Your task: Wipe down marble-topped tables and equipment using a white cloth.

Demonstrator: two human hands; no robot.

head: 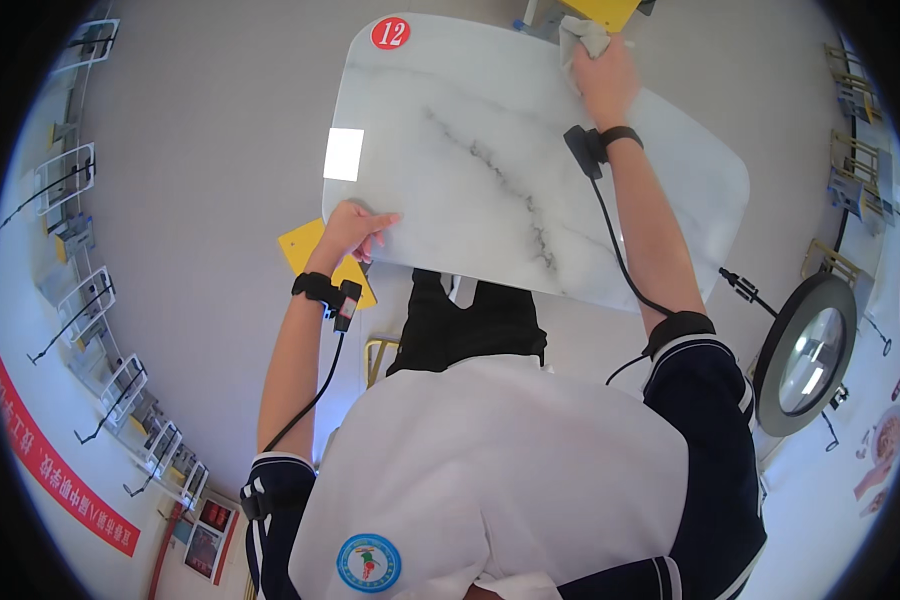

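Observation:
At the far right edge of a white marble-patterned tabletop (457, 180), my right hand (607, 81) grips a crumpled pale cloth (581, 36). The cloth overlaps the table's rim, and the hand is slightly blurred. My left hand (355, 229) is at the near left corner of the tabletop, with the thumb stretched over the surface and the fingers loosely curled; it holds no object. Each wrist wears a strapped black device: one on the left wrist (346, 304) and one on the right wrist (585, 152), both with cables running up the arms.
A round red number sticker (390, 34) and a white rectangle (343, 154) are on the tabletop's left side. Yellow stools show under the left corner (300, 244) and beyond the far edge (607, 11). A ring-framed magnifier (766, 356) stands right of my arm. White-framed stands (67, 176) line the left.

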